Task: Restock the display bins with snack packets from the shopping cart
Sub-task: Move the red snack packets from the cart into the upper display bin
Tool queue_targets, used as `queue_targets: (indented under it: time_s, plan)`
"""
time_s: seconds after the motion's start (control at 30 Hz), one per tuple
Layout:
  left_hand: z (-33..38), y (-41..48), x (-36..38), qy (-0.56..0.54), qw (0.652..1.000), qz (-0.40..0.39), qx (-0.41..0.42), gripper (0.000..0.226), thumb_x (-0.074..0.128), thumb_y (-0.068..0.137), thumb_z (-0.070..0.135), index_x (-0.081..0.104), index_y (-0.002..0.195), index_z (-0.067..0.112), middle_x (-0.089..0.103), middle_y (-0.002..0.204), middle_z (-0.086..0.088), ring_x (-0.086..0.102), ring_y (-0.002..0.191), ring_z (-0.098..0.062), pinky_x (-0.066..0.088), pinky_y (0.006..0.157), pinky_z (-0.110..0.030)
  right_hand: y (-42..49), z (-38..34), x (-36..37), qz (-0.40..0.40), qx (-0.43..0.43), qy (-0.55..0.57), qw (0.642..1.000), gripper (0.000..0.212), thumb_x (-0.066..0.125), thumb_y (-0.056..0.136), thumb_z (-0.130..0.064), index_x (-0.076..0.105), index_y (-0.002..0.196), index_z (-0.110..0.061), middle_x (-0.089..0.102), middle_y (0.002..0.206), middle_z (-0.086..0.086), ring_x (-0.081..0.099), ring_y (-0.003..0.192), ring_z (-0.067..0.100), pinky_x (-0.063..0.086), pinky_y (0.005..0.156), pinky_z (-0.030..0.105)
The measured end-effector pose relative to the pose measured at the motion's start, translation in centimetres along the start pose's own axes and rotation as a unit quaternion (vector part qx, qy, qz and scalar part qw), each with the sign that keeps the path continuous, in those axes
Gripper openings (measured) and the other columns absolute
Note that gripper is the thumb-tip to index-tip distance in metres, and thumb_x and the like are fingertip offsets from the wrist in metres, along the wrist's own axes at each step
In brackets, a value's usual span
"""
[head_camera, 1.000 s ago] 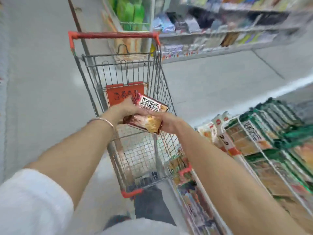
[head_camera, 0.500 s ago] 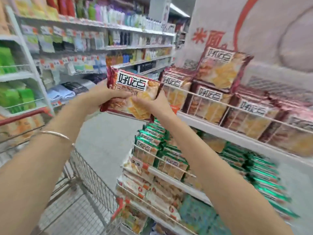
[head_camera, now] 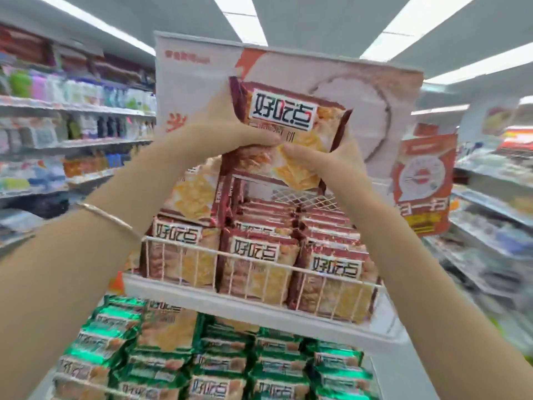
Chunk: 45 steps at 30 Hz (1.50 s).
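The snack packet (head_camera: 288,137), over the shopping cart a second ago, is now held high above the top display bin (head_camera: 230,297), beyond its stacked red packets. Placement appears imminent. The left hand (head_camera: 230,134) and right hand (head_camera: 326,160) grip its lower sides, both arms extended upward.

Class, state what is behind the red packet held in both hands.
Behind the red packet stands the white header board, with the top bin's mesh back just below. Its middle is hidden.
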<state>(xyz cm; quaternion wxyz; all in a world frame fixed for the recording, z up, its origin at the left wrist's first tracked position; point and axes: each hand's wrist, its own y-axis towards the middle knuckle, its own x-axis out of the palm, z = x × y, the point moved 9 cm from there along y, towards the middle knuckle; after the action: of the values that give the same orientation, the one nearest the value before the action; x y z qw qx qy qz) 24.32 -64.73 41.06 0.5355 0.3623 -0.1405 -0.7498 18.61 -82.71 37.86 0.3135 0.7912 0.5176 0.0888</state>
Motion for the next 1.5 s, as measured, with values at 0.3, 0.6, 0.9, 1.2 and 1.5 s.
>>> queue_targets:
  time_s: [0.3, 0.6, 0.9, 1.2, 1.5]
  plan:
    - [-4.9, 7.0, 5.9, 0.213, 0.954, -0.202, -0.061, 0.049, 0.091, 0.066, 0.037, 0.062, 0.105, 0.027, 0.072, 0.109, 0.005, 0.066, 0.104, -0.018, 0.051, 0.092, -0.033, 4.9, 10.3, -1.5, -0.051, 0.129, -0.054, 0.989, 0.077, 0.095, 0.057, -0.044, 0.06, 0.122, -0.022, 0.074, 0.111, -0.006, 0.072, 0.097, 0.011, 0.059, 0.088, 0.036]
    - [-11.1, 9.7, 8.3, 0.416, 0.864, -0.279, -0.05, 0.104, 0.094, 0.062, 0.032, 0.037, 0.149, 0.024, 0.053, 0.144, -0.002, 0.055, 0.12, -0.022, 0.043, 0.101, -0.031, 4.9, 16.5, 1.3, -0.135, 0.202, -0.203, 0.949, 0.129, 0.095, 0.046, -0.053, 0.025, 0.15, -0.023, 0.056, 0.14, 0.001, 0.059, 0.12, 0.022, 0.046, 0.106, 0.043]
    - [-11.1, 11.0, 8.3, 0.439, 0.852, -0.283, -0.034, 0.093, 0.089, 0.068, 0.039, 0.041, 0.146, 0.023, 0.056, 0.139, -0.001, 0.058, 0.119, -0.025, 0.05, 0.099, -0.041, 4.5, 16.2, 3.1, -0.075, 0.206, -0.119, 0.968, 0.11, 0.091, 0.068, -0.015, 0.016, 0.148, -0.025, 0.055, 0.123, -0.003, 0.057, 0.114, 0.02, 0.046, 0.104, 0.037]
    - [-11.1, 3.2, -8.7, 0.128, 0.981, -0.123, -0.071, 0.104, 0.062, 0.052, 0.092, 0.037, 0.144, 0.051, 0.041, 0.15, 0.013, 0.04, 0.138, -0.013, 0.031, 0.113, -0.04, 1.6, 6.5, 1.8, 0.007, 0.029, -0.187, 0.982, 0.099, 0.08, 0.08, -0.043, 0.017, 0.156, -0.033, 0.025, 0.161, -0.005, 0.029, 0.143, 0.011, 0.026, 0.116, 0.037]
    - [-18.4, -3.1, -5.8, 0.042, 0.984, -0.117, -0.128, 0.094, 0.083, 0.061, 0.06, 0.039, 0.14, 0.034, 0.065, 0.119, 0.018, 0.066, 0.098, 0.004, 0.05, 0.1, -0.031, 0.0, 7.3, 15.3, -0.25, 0.007, -0.191, 0.949, 0.125, 0.081, 0.08, -0.044, -0.023, 0.148, -0.054, 0.002, 0.166, -0.01, 0.018, 0.15, 0.011, 0.021, 0.118, 0.029]
